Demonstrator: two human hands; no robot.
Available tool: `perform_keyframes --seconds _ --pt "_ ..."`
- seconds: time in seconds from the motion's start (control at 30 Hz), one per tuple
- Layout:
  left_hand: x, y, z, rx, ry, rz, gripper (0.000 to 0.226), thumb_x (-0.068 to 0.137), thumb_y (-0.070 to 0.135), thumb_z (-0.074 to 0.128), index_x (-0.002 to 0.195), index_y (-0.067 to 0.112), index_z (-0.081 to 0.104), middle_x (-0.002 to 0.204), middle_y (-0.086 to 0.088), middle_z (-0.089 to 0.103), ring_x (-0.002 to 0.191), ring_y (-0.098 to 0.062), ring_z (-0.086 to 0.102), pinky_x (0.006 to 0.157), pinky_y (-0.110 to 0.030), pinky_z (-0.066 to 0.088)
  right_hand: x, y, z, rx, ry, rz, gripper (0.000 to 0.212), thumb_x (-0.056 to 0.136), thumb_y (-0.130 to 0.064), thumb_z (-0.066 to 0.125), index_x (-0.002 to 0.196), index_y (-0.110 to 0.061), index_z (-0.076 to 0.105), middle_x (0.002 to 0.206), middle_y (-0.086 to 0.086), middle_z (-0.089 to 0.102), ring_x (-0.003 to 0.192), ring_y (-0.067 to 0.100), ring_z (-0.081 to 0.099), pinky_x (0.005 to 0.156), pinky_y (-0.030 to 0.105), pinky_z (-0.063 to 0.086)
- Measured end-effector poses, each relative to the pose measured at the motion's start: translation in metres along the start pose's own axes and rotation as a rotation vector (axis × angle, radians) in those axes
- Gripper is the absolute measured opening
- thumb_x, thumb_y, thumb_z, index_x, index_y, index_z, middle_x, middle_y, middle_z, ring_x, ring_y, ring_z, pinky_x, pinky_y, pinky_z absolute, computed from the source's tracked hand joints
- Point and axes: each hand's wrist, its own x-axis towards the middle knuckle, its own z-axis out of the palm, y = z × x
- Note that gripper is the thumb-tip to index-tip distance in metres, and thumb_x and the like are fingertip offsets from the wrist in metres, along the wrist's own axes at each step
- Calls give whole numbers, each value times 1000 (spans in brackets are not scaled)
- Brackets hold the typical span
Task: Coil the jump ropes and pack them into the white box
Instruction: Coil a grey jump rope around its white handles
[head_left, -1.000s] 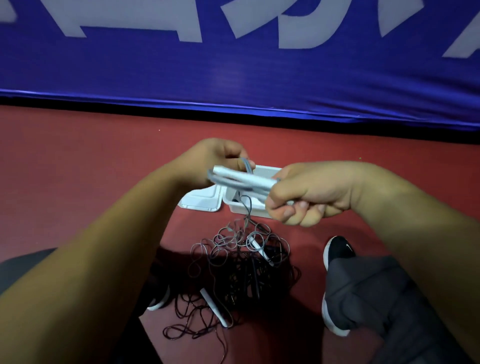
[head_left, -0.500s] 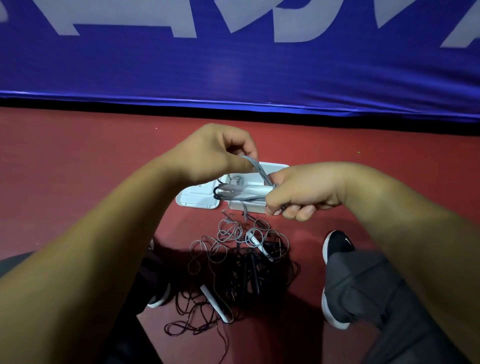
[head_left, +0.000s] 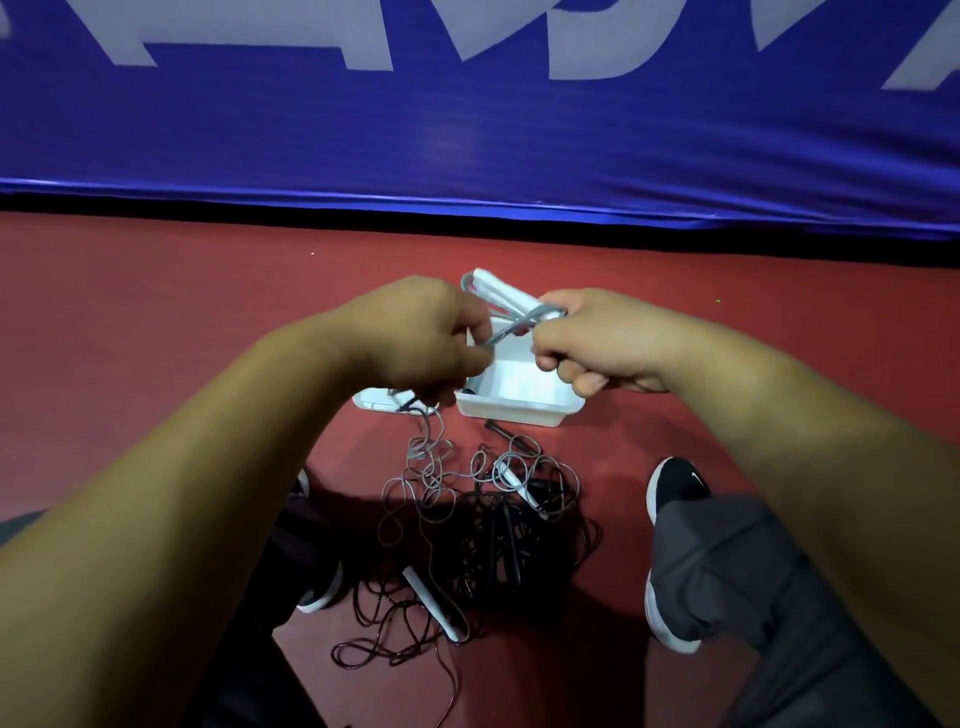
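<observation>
Blue banner lettering is cropped, I can't read it; white swoosh on R shoe. R hand grips jump rope handles over the white box, L hand pinches the grey cord. Vs 0.5 s ago, handles tilt up-left & L hand sits lower. Other ropes lie tangled on the floor

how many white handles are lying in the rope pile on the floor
2: one white handle at the top right of the pile, another lower down. More may be buried.
</observation>
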Motion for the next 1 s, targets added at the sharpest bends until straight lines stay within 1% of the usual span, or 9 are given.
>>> perform_keyframes --seconds 0.13,0.23,0.37,0.47,0.6,0.73,0.83,0.9,1.0 --pt "1 6 16 -284 -91 -223 17 106 8 48 106 -1 62 83 -24 74 58 -36 74 51 -40 61 3 -9 8 151 49 -40 24 95 3 46 104 -12 62 73 7 50 52 13 25 41 21 18" --pt "4 5 19 -524 32 -238 24 111 20 50 107 1 63 92 -21 72 75 -44 75 73 -54 63 1 -16 9 316 34 -49 19 98 1 48 101 -12 61 72 4 49 53 10 23 39 19 16" --pt "6 -7 6 -664 56 -102 20 106 24 62 101 7 71 96 -8 76 96 -32 78 82 -44 62 -4 -24 2 494 -68 -73 11 103 -6 55 105 -17 55 72 0 47 50 4 24 37 16 16" --pt "7 -14 -3 -598 69 -25 16 103 23 65 104 11 76 92 -4 77 91 -17 75 82 -35 59 -10 -27 3 501 -112 -91 9 105 -15 58 100 -21 54 71 -3 45 51 3 23 36 15 16" --pt "6 -21 -8 -549 85 25 14 98 15 73 107 20 82 93 -11 78 85 -16 68 84 -36 56 -16 -29 1 530 -183 -77 15 105 -26 56 93 -22 49 73 -4 42 50 3 20 36 14 13" --pt "6 -24 -9 -393 99 64 24 92 14 80 109 30 83 83 1 74 77 -8 58 75 -25 47 -18 -31 2 546 -182 -53 26 104 -42 55 116 -19 51 73 -3 41 47 3 20 36 15 12" --pt "8 -28 -9 -216 39 40 25 91 15 81 110 32 83 77 5 69 70 -9 57 70 -21 50 -19 -32 1 561 -188 -44 27 103 -33 48 119 -15 59 72 -3 40 49 4 17 39 18 8" --pt "10 -31 -7 -207 25 -11 18 92 12 80 105 24 83 79 -5 73 67 -4 63 67 -19 57 -19 -32 0 569 -198 -35 32 100 -28 44 122 -12 61 72 -2 41 49 4 17 39 18 9" --pt "12 -33 -3 -184 26 -52 4 95 17 77 96 13 80 88 -13 75 75 -7 74 72 -30 65 -20 -31 -1 578 -202 -16 37 96 -25 42 124 -10 60 71 -1 43 49 5 17 39 19 9"
